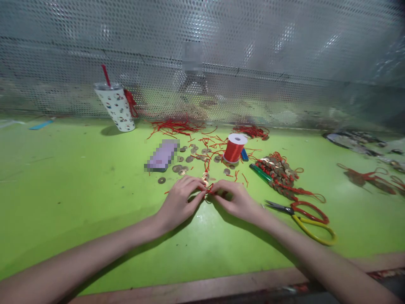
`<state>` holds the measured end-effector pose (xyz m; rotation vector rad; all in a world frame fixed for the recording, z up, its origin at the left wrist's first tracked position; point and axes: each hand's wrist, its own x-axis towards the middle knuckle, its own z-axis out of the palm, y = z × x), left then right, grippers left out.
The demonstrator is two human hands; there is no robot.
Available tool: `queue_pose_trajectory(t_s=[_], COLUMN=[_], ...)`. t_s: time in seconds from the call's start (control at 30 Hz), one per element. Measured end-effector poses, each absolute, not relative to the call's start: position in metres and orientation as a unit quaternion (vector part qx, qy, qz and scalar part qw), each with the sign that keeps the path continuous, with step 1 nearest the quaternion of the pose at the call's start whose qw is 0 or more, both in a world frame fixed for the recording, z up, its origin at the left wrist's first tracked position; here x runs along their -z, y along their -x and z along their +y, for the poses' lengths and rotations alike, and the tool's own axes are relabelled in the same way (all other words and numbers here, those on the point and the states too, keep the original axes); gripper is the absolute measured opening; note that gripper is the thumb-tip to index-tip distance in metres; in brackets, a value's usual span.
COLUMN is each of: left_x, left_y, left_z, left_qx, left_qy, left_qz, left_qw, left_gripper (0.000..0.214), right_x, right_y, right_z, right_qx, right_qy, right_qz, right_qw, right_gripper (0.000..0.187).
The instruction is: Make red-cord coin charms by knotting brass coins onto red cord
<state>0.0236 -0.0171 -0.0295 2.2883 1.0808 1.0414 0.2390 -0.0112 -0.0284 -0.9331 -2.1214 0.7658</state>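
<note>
Both my hands meet over the middle of the green table. My left hand [185, 196] pinches a string of brass coins [205, 177] tied with red cord. Its fingertips press at the lower end of the string. My right hand [236, 198] grips the red cord [209, 191] just beside them, thumb and finger closed together. The knot itself is mostly covered by my fingers. Loose holed coins [180, 169] lie behind my hands, and a spool of red cord [234, 148] stands upright among short cord scraps.
Scissors [292, 210] with red and yellow handles lie right of my right forearm. Beyond them is a pile of strung coins [280, 173] with a green lighter-like tube [261, 173]. A phone [163, 155], a tumbler [117, 107] with a straw and red cords [177, 126] sit toward the perforated metal wall [152, 84].
</note>
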Motion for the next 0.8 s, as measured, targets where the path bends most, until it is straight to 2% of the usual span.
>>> queue_pose_trajectory(t_s=[0.53, 0.67, 0.8], left_x=[0.027, 0.028, 0.029], left_y=[-0.024, -0.024, -0.023], left_z=[-0.019, -0.020, -0.021], left_qx=[-0.356, -0.362, -0.365], left_qy=[-0.837, -0.846, -0.865], left_qz=[0.371, 0.361, 0.332], left_qw=[0.185, 0.150, 0.096], left_gripper=[0.009, 0.009, 0.006], right_x=[0.020, 0.017, 0.019], right_y=[-0.245, -0.246, -0.241], right_z=[-0.012, -0.010, -0.010], right_qx=[-0.307, -0.348, -0.286], right_qy=[0.362, 0.402, 0.417], right_qz=[-0.818, -0.773, -0.794], right_qw=[0.326, 0.346, 0.336], right_gripper=[0.015, 0.006, 0.014])
